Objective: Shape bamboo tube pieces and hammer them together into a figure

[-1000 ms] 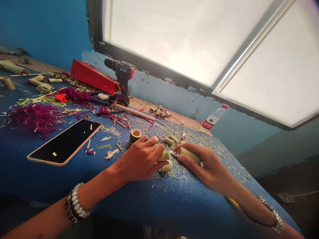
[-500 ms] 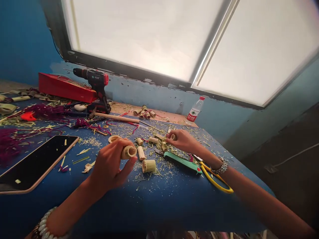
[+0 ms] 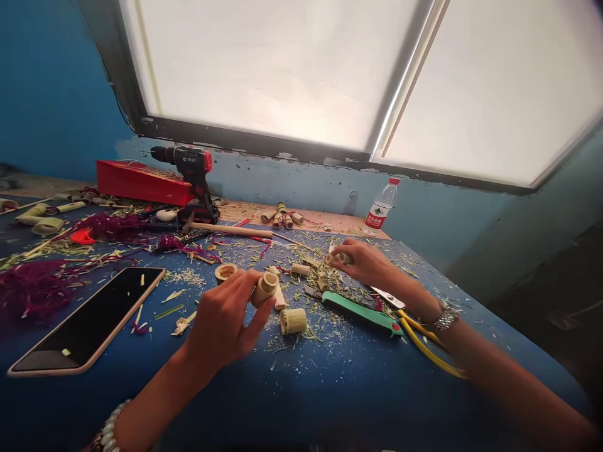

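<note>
My left hand is closed round a short bamboo tube, its open end tilted up. Below and right of it a wider bamboo ring lies on its side on the blue table. My right hand is closed over a small bamboo piece, partly hidden by the fingers. Its fingertips are at another small bamboo piece among the shavings. Nearby lie a bamboo segment and a green-handled cutter. Yellow-handled scissors lie partly under my right forearm.
A phone lies on the left beside purple thread. Behind stand a cordless drill, a red box and a water bottle. A hammer and several joined bamboo pieces lie at the back.
The view has shifted slightly, so the scene sits further right. The tube in my left hand now points more upward. My right fingertips have come to another small piece, with one still in the hand.
</note>
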`<state>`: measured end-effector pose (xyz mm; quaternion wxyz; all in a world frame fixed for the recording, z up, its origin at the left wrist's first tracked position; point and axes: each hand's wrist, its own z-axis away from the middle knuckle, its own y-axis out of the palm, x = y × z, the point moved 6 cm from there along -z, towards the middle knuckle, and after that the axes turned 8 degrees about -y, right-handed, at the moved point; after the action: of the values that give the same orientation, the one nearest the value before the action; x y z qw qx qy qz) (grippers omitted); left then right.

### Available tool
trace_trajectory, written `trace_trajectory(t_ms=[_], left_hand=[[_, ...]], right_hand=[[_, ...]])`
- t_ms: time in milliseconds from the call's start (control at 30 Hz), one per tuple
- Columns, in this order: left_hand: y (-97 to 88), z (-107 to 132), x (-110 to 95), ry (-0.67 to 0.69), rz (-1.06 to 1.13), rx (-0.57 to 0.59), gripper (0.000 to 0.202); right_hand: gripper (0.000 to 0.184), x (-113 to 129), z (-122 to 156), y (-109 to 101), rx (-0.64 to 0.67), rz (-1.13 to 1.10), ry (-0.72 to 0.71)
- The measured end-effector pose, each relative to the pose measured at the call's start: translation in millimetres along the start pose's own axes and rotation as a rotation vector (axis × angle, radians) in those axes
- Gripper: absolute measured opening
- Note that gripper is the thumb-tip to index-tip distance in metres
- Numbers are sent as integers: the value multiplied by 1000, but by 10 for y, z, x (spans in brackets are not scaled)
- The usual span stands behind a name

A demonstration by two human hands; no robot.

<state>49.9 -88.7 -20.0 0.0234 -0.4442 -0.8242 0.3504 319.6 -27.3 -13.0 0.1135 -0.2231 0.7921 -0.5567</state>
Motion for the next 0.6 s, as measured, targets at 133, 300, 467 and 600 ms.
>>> trace_trajectory(t_ms=[133, 300, 467, 600], left_hand=[[50, 9, -7, 2, 52, 51, 17], [124, 11, -28, -3, 119, 201, 36], [167, 19, -2, -67, 103, 268, 37], [189, 26, 27, -114, 35, 272, 31]], right_hand=[[30, 194, 1, -218, -103, -20, -30], [20, 707, 54, -310, -153, -129, -128], [23, 988, 105, -224, -163, -244, -146], [42, 930, 114, -127, -123, -184, -99]])
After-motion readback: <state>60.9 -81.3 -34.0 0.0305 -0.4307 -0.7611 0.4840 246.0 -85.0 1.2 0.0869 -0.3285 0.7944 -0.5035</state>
